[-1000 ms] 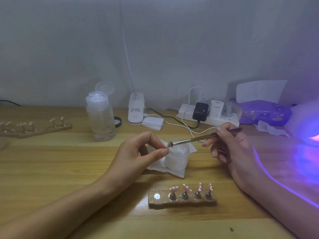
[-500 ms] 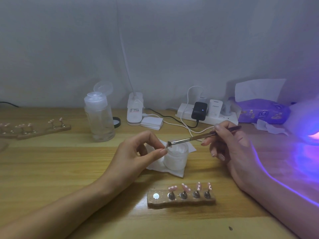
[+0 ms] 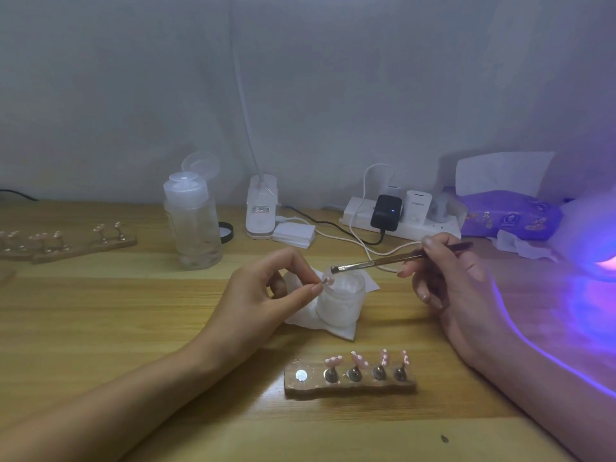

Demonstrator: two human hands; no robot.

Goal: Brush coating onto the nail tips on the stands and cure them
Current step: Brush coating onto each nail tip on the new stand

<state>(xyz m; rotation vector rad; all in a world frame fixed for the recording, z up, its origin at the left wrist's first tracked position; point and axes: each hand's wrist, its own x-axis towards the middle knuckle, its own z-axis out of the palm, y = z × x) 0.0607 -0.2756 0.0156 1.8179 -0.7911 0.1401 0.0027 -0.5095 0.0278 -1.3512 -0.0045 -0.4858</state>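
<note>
Between left fingertips [image 3: 315, 288], pale-pink nail tip [image 3: 327, 280]

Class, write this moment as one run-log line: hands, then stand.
left hand: pinches nail tip | right hand: holds brush, bristles near tip | stand: four tips on, leftmost spot bare

- Dim, even room light is recorded; the wall [image 3: 300, 78] is rendered grey-blue and grainy.
- A violet-blue glow is cast from the lamp [image 3: 596, 241] at the right edge, and its lit face is blown out to pink.
- The table [image 3: 100, 328] beside it is tinted purple.
- A soft shadow is thrown around the stand [image 3: 350, 386].
- A glare spot is noted on its bare metal disc.
- Fine detail is smeared throughout.
</note>
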